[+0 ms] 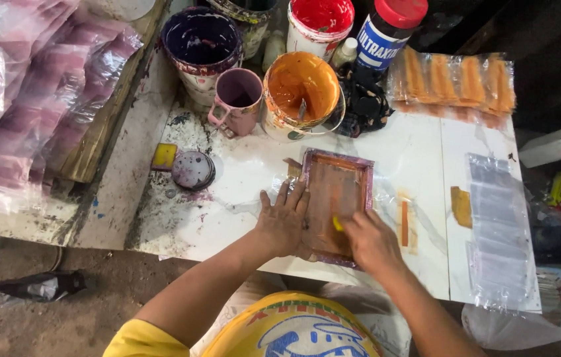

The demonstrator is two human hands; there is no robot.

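Note:
A small wooden screen-printing frame (362, 182), stained purple and orange, lies flat on the white table (419, 152). My left hand (283, 221) presses flat on the frame's left edge, fingers spread. My right hand (371, 241) is inside the frame near its lower part, closed on a small yellow squeegee (337, 223) that touches the orange mesh. A clear plastic bag (274, 185) shows under the frame at its left.
Paint pots stand at the back: orange bucket (300, 92), pink mug (237, 99), purple bucket (201, 43), red pot (320, 23), a red-lidded jar (389, 30). Orange-printed bags (455, 82) lie back right, clear bags (498, 225) right, purple-printed bags (22, 99) left. A round lid (193, 170) sits nearby.

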